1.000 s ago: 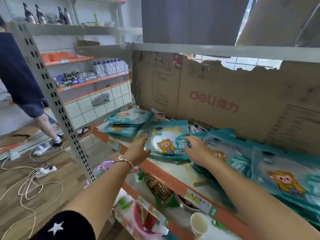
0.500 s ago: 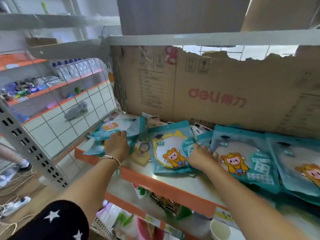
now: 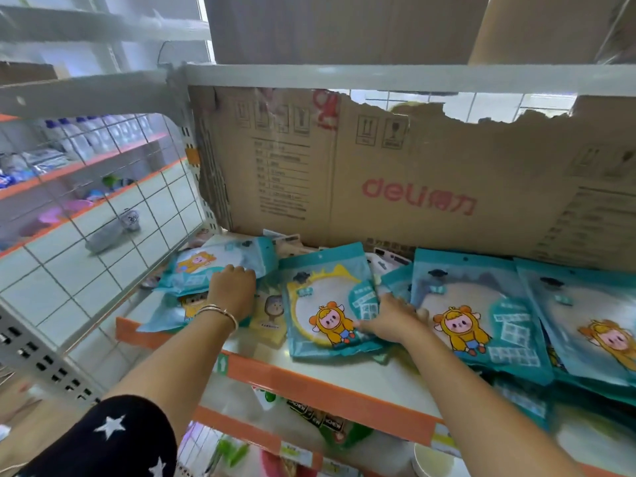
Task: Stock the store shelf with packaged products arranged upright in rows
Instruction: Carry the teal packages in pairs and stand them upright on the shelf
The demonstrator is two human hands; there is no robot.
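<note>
Obscured: right hand (image 3: 392,321) fingertips buried among teal packets (image 3: 327,304); grasp cannot be told.
Grasp: left hand (image 3: 232,290) fingers curled on left packet (image 3: 220,261).
Count: five packet fronts, flat on shelf (image 3: 361,373); others underneath, rightmost cropped.

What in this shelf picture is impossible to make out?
All head view.
- Left hand: fingertips tucked out of sight at the left packet pile, grip unclear.
- Cardboard sheet small print: too small, blurred.
- Rightmost packet: cut by the frame edge.
- Lower shelf goods: blurred, partly hidden by the orange shelf rim.
</note>
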